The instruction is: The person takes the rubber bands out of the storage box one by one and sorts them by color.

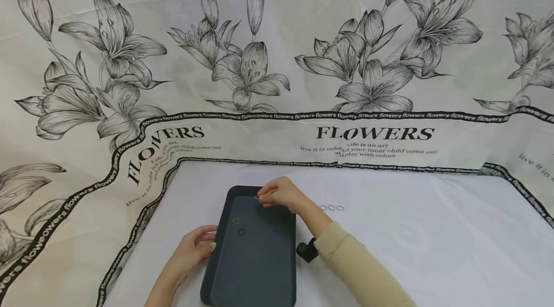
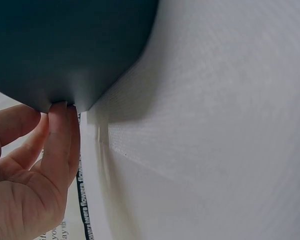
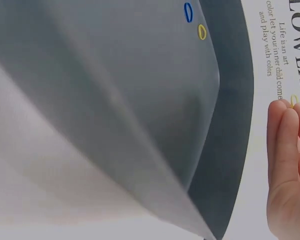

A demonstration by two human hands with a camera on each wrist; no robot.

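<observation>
A dark blue-grey tray (image 1: 259,268) lies lengthwise on the white-covered table. My left hand (image 1: 193,251) holds its left rim; in the left wrist view the fingertips and thumb meet the tray's edge. Over the tray's far end, my right hand (image 1: 283,195) pinches a thin yellow ring (image 3: 294,96) between thumb and fingers. Another yellow ring (image 1: 236,223) and a blue ring (image 1: 241,235) lie flat inside the tray, close together and toward its left side.
Several thin blue-purple rings (image 1: 331,210) sit in a row on the table, right of the tray. A black object (image 1: 307,250), partly hidden by the right sleeve, stands beside the tray's right edge. A flower-printed cloth (image 1: 268,138) hangs behind the table.
</observation>
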